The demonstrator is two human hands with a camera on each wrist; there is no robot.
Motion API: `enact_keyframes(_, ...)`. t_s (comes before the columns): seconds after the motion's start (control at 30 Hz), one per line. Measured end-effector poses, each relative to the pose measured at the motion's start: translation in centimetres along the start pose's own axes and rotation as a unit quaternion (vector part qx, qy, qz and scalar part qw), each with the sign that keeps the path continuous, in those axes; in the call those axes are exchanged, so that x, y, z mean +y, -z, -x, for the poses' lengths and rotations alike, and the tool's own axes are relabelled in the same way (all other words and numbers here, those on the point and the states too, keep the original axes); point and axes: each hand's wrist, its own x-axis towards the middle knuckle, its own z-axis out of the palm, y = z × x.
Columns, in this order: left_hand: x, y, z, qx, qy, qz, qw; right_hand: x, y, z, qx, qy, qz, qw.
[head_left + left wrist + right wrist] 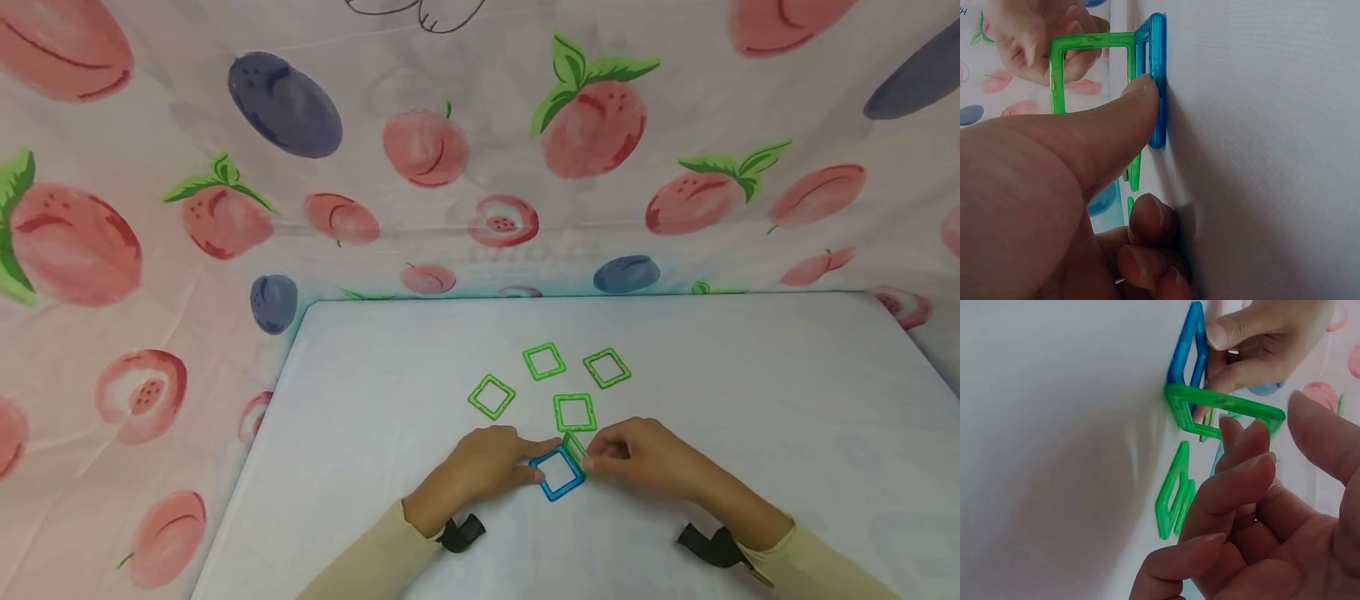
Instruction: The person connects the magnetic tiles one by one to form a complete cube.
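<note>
A blue square magnetic tile (pixel 557 493) lies flat on the white tabletop. My left hand (pixel 483 460) holds it between thumb and extended index finger, the other fingers curled under. Along the blue tile's right edge a green square magnetic tile (pixel 1229 400) stands up, edge to edge with it. My right hand (pixel 645 454) is right beside this upright green tile. Its bent fingers overlap the tile in the right wrist view, while the thumb (pixel 1322 434) stands apart from them, just off the tile's upper corner.
Several more green square tiles lie flat beyond the hands: the nearest green tile (pixel 575 427), a left one (pixel 480 407), a back one (pixel 543 377) and a right one (pixel 618 381). Fruit-printed cloth (pixel 450 75) hangs behind the white table (pixel 375 358) and at its left.
</note>
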Motion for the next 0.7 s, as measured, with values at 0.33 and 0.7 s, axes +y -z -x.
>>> enact_keyframes(0.33,-1.1,1.0,0.2,-0.027,-0.022,0.063,0.9974,0.5,0.0,0.1,0.005,0.060,0.003,0.998)
enact_keyframes(0.7,-2.4,2.1,-0.3,0.010,-0.042,0.217,0.9753,0.5,0.1,-1.8,-0.031,0.113,0.014,0.993)
